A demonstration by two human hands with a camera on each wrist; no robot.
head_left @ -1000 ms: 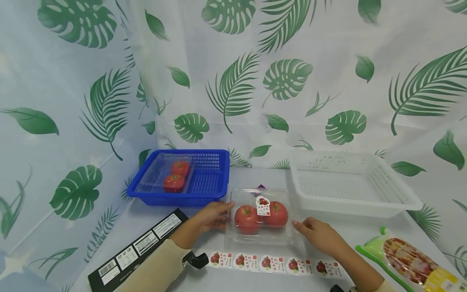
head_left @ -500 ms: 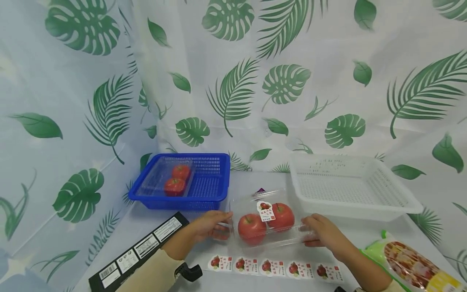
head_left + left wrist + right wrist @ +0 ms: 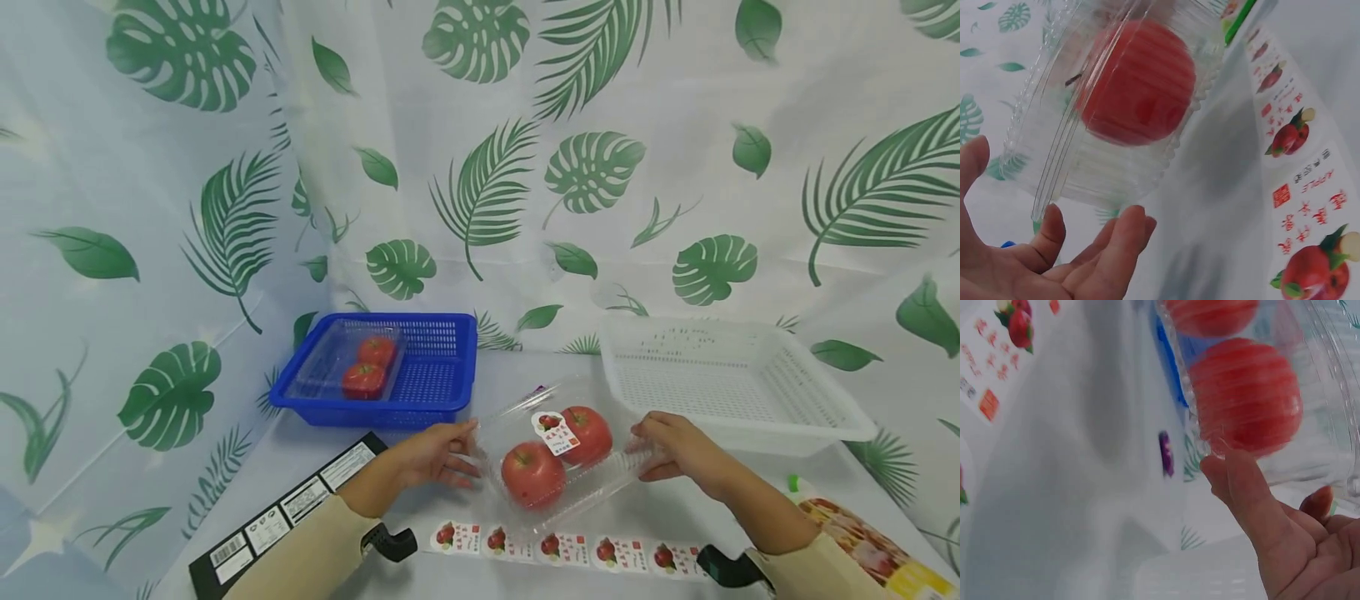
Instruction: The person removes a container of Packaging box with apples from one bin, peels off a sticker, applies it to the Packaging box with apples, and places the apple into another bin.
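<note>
A clear plastic clamshell box with two red apples inside is held tilted over the table, a white label on its lid. My right hand grips the box's right edge; in the right wrist view a fingertip presses beneath it. My left hand is at the left end, fingers spread. In the left wrist view, its fingertips are right at the box's rim and underside. A strip of apple stickers lies on the table in front of the box.
A blue basket at back left contains another clear box with two apples. The white basket stands at back right. A long black box lies left, and a printed food bag lies right, partly behind the right forearm.
The box has come up toward me and turned, its right end swinging away and the left end nearer. My right hand has moved up and to the right with it.
</note>
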